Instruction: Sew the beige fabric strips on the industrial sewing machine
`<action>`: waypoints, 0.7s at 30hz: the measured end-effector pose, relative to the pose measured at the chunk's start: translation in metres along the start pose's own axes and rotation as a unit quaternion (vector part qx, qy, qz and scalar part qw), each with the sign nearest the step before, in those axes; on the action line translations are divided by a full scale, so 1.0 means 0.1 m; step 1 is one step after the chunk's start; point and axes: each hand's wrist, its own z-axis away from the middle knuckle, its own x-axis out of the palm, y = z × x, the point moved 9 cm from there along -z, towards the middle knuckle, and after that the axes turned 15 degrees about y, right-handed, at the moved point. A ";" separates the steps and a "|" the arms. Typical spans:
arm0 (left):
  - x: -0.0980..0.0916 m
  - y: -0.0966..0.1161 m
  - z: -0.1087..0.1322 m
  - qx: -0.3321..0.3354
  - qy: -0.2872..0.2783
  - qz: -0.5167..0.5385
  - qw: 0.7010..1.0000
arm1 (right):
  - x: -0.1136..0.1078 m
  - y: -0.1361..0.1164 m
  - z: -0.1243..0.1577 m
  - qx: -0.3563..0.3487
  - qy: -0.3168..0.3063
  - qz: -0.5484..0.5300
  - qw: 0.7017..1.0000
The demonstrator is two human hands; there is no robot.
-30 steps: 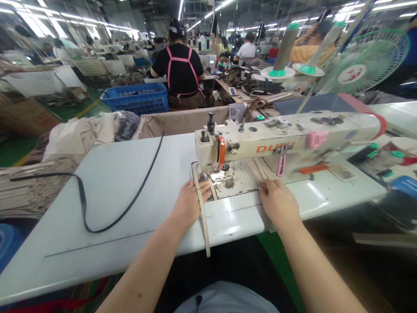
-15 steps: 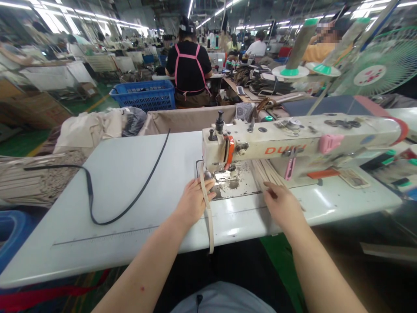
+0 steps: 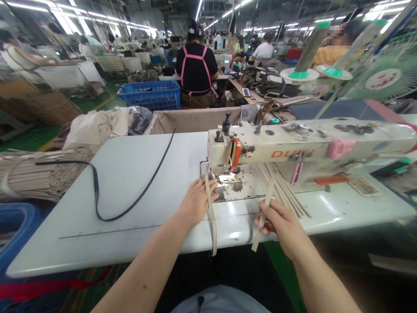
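Note:
My left hand (image 3: 194, 201) lies with its fingers stretched out on the bed of the sewing machine (image 3: 260, 143), just left of the presser foot area. Across its fingers runs a beige strip (image 3: 213, 230), which hangs down over the table's front edge. Whether the fingers pinch that strip cannot be made out. My right hand (image 3: 276, 219) is closed on another beige strip (image 3: 269, 193), held between thumb and fingers, its lower end pointing toward me. Beside it, several more beige strips (image 3: 289, 195) lie in a loose bundle under the machine arm.
A black strap (image 3: 97, 195) curves over the white table (image 3: 130, 234) on the left. Bundled strips (image 3: 35, 174) and a blue tub (image 3: 16, 230) stand left of the table. Thread cones (image 3: 312, 50) and a fan (image 3: 382, 80) are at right. A person in pink straps (image 3: 197, 65) sits ahead.
My right hand has come away from the bundle toward me, drawing one beige strip out. My left hand stays at the machine. The view has shifted slightly.

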 end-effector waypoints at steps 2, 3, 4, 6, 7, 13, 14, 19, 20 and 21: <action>0.00 0.00 0.00 -0.001 0.002 0.000 1.000 | 0.02 0.06 0.00 0.008 -0.007 0.004 1.000; 0.00 -0.01 0.00 0.000 0.006 0.003 1.000 | 0.02 0.09 -0.01 0.002 -0.008 0.017 1.000; -0.01 -0.02 0.00 0.000 0.012 0.012 1.000 | 0.01 0.11 -0.02 -0.008 -0.008 0.036 0.999; -0.02 -0.07 -0.03 -0.005 0.033 0.037 0.999 | -0.02 0.15 -0.07 -0.033 -0.003 0.080 0.996; -0.03 -0.11 -0.05 -0.015 0.047 0.050 0.998 | -0.04 0.15 -0.10 -0.049 0.003 0.101 0.994; -0.05 -0.43 -0.30 -0.096 0.093 0.066 0.989 | -0.24 -0.19 -0.34 -0.182 0.089 0.247 0.948; -0.05 -0.45 -0.37 -0.094 0.091 0.064 0.989 | -0.26 -0.26 -0.38 -0.203 0.104 0.270 0.935; 0.01 -0.52 -0.71 -0.065 0.082 0.089 0.991 | -0.46 -0.68 -0.34 -0.329 0.220 0.324 0.860; 0.03 -0.54 -0.77 -0.064 0.078 0.098 0.990 | -0.53 -0.76 -0.32 -0.340 0.241 0.336 0.845; 0.06 -0.56 -0.83 -0.066 0.074 0.105 0.990 | -0.63 -0.83 -0.30 -0.342 0.261 0.349 0.832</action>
